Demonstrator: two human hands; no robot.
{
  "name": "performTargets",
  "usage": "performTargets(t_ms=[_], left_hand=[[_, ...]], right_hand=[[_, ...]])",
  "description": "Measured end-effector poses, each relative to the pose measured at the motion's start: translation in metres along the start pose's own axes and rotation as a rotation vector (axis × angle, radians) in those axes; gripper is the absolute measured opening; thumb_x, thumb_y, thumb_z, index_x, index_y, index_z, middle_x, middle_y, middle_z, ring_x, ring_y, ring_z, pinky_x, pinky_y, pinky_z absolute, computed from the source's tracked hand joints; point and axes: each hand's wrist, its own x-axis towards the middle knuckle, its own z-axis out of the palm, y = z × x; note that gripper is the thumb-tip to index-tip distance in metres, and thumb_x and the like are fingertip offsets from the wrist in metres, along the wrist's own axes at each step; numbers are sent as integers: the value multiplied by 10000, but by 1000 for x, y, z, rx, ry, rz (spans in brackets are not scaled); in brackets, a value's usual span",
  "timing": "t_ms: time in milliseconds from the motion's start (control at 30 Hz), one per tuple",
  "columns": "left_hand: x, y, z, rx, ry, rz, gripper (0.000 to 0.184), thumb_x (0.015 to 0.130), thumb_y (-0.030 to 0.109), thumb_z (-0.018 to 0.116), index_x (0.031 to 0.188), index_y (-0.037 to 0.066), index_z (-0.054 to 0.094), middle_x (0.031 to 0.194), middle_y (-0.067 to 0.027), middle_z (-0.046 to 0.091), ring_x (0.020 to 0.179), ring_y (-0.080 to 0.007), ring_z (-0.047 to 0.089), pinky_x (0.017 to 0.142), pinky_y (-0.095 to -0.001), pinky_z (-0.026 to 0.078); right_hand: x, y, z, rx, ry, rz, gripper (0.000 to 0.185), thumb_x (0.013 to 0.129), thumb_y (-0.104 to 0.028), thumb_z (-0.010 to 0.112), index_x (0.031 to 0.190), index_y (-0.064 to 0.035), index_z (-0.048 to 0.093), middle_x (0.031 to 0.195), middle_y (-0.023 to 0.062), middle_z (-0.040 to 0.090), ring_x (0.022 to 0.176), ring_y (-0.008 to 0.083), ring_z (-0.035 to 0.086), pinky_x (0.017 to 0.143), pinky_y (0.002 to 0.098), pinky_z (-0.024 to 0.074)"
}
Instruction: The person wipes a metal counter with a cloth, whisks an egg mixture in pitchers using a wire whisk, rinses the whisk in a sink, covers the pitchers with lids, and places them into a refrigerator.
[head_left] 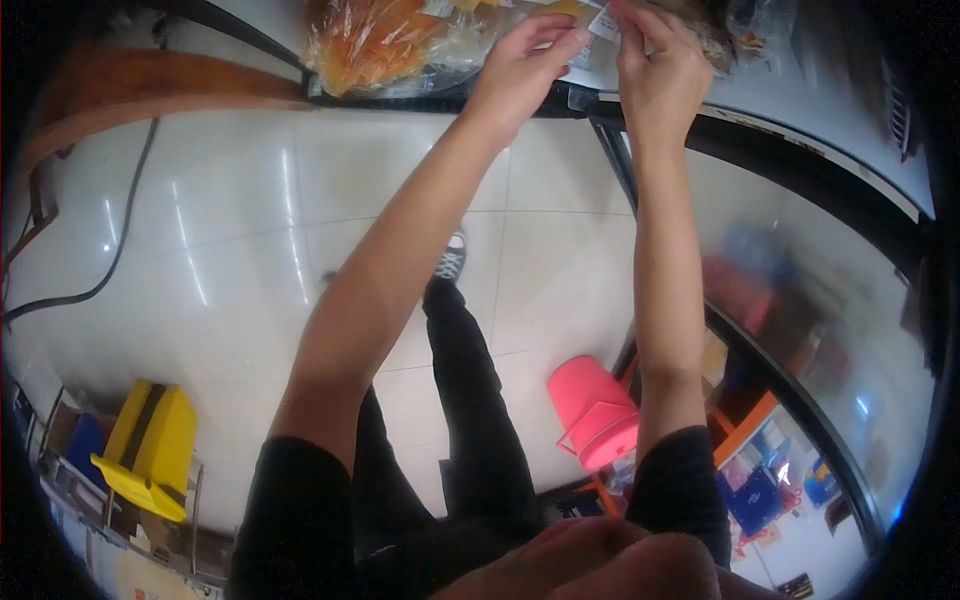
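Both hands are at the top of the head view, over the far edge of a dark-framed counter. My left hand has its fingers curled and closed beside a small white paper tag; what it pinches, if anything, I cannot make out. My right hand is just to the right, its thumb and fingertips pinched together at the tag's right side. Left of my left hand lies a clear plastic bag with orange contents. More clear plastic packaging lies right of my right hand.
A black counter edge runs below the hands. On the tiled floor stands a pink lidded bucket. A yellow object rests on a rack at lower left. A black cable crosses the floor at left.
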Motion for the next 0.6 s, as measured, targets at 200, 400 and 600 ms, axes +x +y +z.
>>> performTargets(t_ms=[200,400,600], left_hand=[[10,11,27,27,63,6,244,950,150,588,1096,-43,617,978,-100,672,894,-161,655,835,-279,535],[21,-4,19,50,71,79,224,953,122,577,1089,-50,625,973,-108,675,890,-163,666,805,-271,554],[28,-3,6,163,-18,121,262,970,134,550,1142,-58,598,1098,-122,641,1015,-196,641,930,-296,525]], right_hand=[[19,5,-14,98,-219,60,141,763,0,644,881,-19,719,861,172,675,838,331,643,735,387,497],[13,18,-7,57,-192,-67,142,802,-91,693,939,-75,726,864,116,671,792,299,639,708,369,509],[11,20,-7,105,-194,-90,120,800,-85,688,915,-63,711,829,131,647,770,326,626,692,392,501]])
